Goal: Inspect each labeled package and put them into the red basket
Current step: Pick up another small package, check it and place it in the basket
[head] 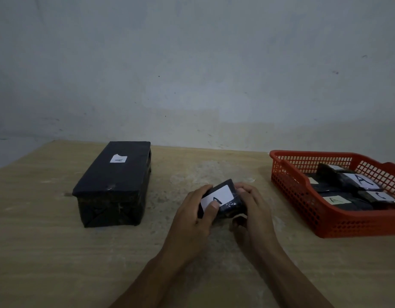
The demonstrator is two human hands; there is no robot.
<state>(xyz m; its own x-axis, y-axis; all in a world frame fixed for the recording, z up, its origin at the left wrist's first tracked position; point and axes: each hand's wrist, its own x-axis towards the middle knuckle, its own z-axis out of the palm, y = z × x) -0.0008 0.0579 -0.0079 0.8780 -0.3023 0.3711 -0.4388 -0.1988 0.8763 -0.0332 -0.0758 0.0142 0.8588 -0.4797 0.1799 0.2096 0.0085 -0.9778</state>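
Note:
A small black package (225,197) with a white label marked A sits between both my hands just above the table's middle. My left hand (195,215) grips its left side, thumb lying on the label. My right hand (253,215) grips its right side with curled fingers. A large black package (113,183) with a small white A label lies flat on the left of the table. The red basket (303,201) stands at the right and holds several black labeled packages (347,190).
The pale wooden table (58,252) runs back to a grey wall (192,74). The basket's right end runs out of the frame. Open tabletop lies between the large package and the basket, and in front of me.

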